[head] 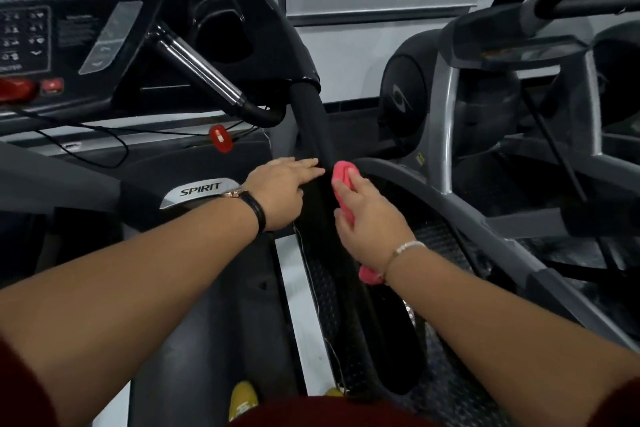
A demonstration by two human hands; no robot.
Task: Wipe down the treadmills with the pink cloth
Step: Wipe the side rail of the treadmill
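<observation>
View from the head, looking down along two bare forearms to a treadmill (pixel 173 163) with a matte grey plastic motor cover and an oval silver badge (pixel 199 191) reading SPIRIT. A thick, round black handrail (pixel 308 121) with a soft, dull padded surface runs from the console down toward the viewer. The left hand (pixel 280 191) lies against the rail's left side, fingers straight and together, gripping nothing; a black-strapped wristwatch (pixel 249 201) circles that wrist. The right hand (pixel 370 218), with a thin silvery bracelet (pixel 408 248), has its fingers curled round the pink cloth (pixel 341 172) and presses it to the rail's right side. The cloth is bunched into a soft roll: one rounded end pokes out past the fingertips, a small tail shows under the wrist. Upper left, the dark console (pixel 52 28) has a flat button panel and a shiny chrome grip bar (pixel 201 69); a glossy red safety clip (pixel 220 139) hangs on a thin black cord. To the right stands a neighbouring machine with a curved grey metal frame (pixel 446 121). A yellow shoe (pixel 243 399) shows at the bottom edge
</observation>
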